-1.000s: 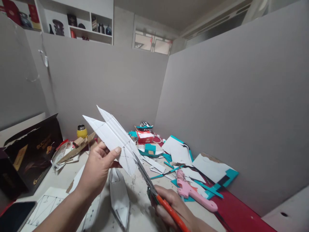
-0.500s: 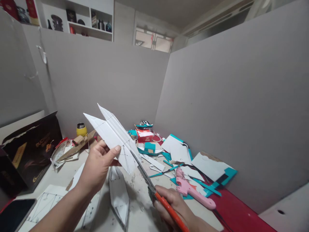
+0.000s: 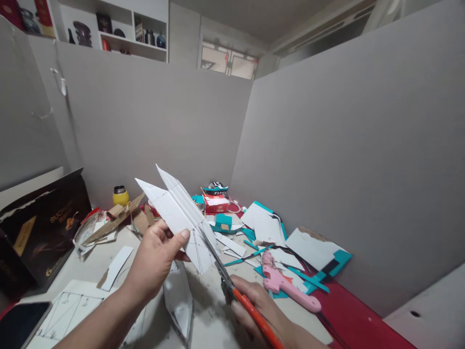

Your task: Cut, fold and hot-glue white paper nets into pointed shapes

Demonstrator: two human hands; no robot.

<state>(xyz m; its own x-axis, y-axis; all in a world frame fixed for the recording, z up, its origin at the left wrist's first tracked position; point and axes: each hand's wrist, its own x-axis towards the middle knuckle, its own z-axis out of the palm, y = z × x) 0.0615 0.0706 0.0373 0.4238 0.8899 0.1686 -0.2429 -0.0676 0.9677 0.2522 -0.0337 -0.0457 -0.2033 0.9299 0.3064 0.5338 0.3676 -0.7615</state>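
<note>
My left hand (image 3: 163,252) pinches a folded piece of white cardboard (image 3: 178,208) between thumb and fingers, holding it up above the table. The piece has two pointed ends at the top and pencil lines on its lower part. My right hand (image 3: 250,305) is closed around the orange handle of a pair of scissors (image 3: 227,277). The scissor blades lie against the lower part of the cardboard, along its fold. Below, partly hidden by my left hand, a white boat-shaped cardboard form (image 3: 178,300) rests on the table.
White and teal cardboard scraps (image 3: 265,223) and a pink glue gun (image 3: 286,286) lie to the right. A drawn paper sheet (image 3: 72,310), a phone (image 3: 22,322) and a black box (image 3: 47,232) are at left. Farther back stands a yellow jar (image 3: 120,196).
My left hand and the white cardboard have shifted right and slightly down. The scissors stay at the cardboard's lower part, and the camera view has moved a little.
</note>
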